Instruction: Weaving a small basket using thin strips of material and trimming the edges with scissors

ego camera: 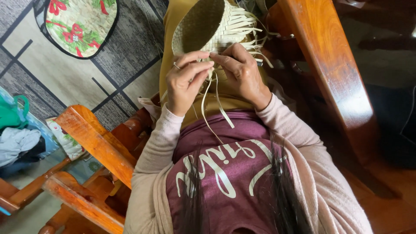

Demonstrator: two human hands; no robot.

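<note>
Hands meet over the lap of someone seated in a wooden chair, both busy at the rim of a half-woven basket (203, 26) of pale flat strips. That basket rests on the lap over mustard-yellow cloth (173, 26), its hollow mouth tipped toward the viewer and its far edge bristling with loose strip ends (242, 26). The left hand (185, 82) wears a ring on one finger, and its thumb and fingertips are pinched shut on a strip right at the basket's near rim. The right hand (242, 71) sits just beside it, touching the same spot, fingers curled closed around another strip end (which exact strip each finger has, I cannot tell). Two long loose strips (219, 106) hang down from between the hands and trail over a maroon shirt (225, 164) with pale lettering; pinkish sleeves (151, 173) cover both arms.

A polished orange-brown armrest (93, 138) runs at the person's left, and a second wooden arm (333, 73) rises at the right edge of the seat. On the patterned grey floor (56, 82) beyond lies a flowered cushion (80, 26) edged in black. Near the left border sits a heap of green and pale cloth (17, 130).
</note>
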